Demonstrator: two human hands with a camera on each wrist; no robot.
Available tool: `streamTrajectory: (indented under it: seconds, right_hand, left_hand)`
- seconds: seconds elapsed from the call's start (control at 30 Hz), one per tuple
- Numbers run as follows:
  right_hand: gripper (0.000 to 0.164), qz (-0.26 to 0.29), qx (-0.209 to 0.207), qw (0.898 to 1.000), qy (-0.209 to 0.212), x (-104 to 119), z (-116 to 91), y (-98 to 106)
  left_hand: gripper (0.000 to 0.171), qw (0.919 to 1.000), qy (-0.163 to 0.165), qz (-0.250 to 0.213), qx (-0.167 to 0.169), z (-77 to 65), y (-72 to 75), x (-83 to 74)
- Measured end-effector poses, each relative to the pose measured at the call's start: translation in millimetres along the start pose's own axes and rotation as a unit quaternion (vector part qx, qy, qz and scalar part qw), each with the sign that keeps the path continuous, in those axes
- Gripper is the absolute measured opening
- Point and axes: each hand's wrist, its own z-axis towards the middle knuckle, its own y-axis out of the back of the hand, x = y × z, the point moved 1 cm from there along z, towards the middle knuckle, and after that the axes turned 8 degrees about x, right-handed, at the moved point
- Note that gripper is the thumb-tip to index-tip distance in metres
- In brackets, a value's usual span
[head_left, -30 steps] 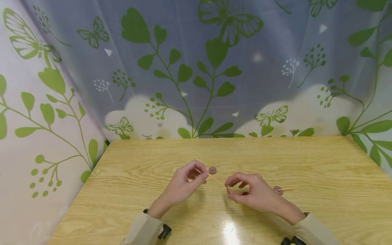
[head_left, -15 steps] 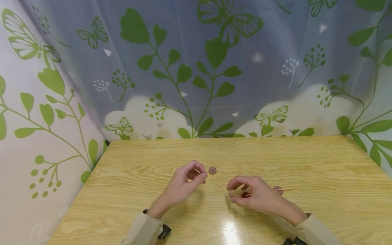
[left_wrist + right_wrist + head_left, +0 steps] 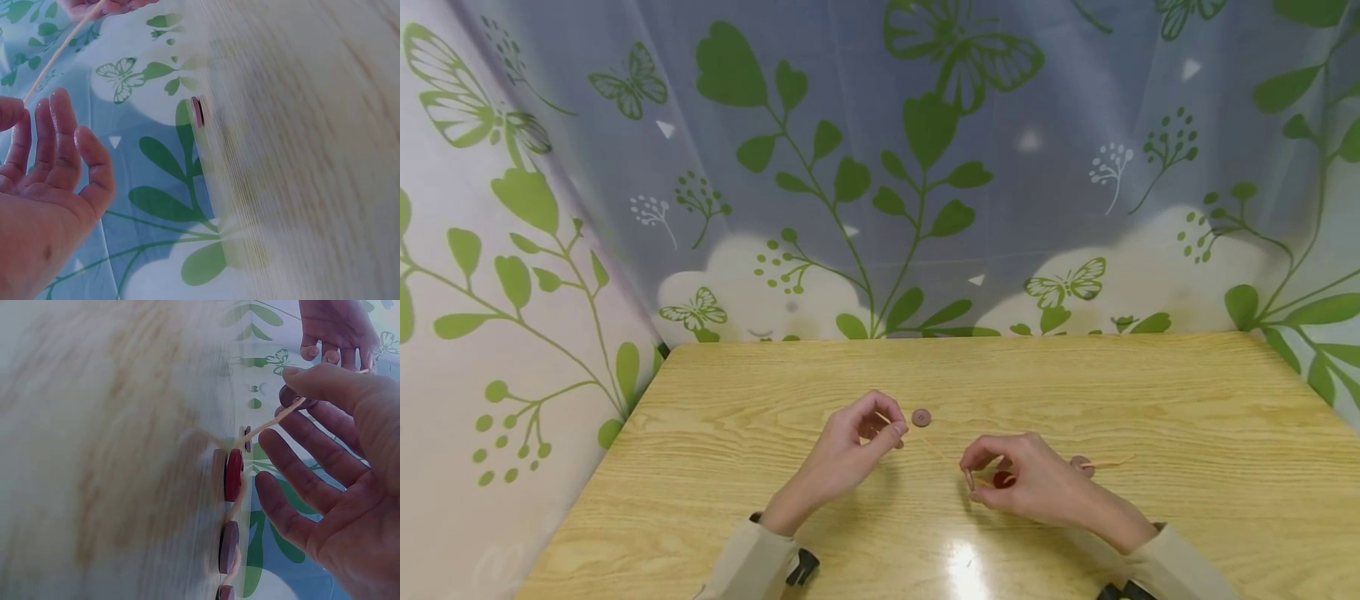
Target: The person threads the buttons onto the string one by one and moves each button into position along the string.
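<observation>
My left hand (image 3: 850,454) pinches one end of an orange string (image 3: 934,448) between thumb and index finger, as the left wrist view also shows. To its right, my right hand (image 3: 1030,475) pinches a brown button (image 3: 289,397) on edge between thumb and index finger. The string passes through this button and runs back under the right hand to a red button (image 3: 234,475). Beyond that, more brown buttons (image 3: 229,547) sit along the string near the tabletop. A loose brown button (image 3: 921,417) lies flat beside the left fingertips, its holes visible.
The wooden table (image 3: 760,375) reaches back to a curtain (image 3: 1000,167) printed with leaves and butterflies. Another printed cloth (image 3: 512,333) hangs at the left. Right of the right hand lie a brown button (image 3: 1082,466) and the string's tail (image 3: 1116,462).
My right hand has shifted a little to the right and nearer me with the pinched button, baring more string between the hands and more of the red button. The left hand stays nearly still.
</observation>
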Motion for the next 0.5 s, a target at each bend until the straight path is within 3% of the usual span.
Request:
streamTrajectory:
  seconds: [0.5]
  right_hand:
    - [0.020,-0.014,0.028,0.999,-0.022,-1.1,-0.9,2.7]
  left_hand:
    - [0.006,1.0000,0.001,0.003,0.001,-0.9,1.3,3.5]
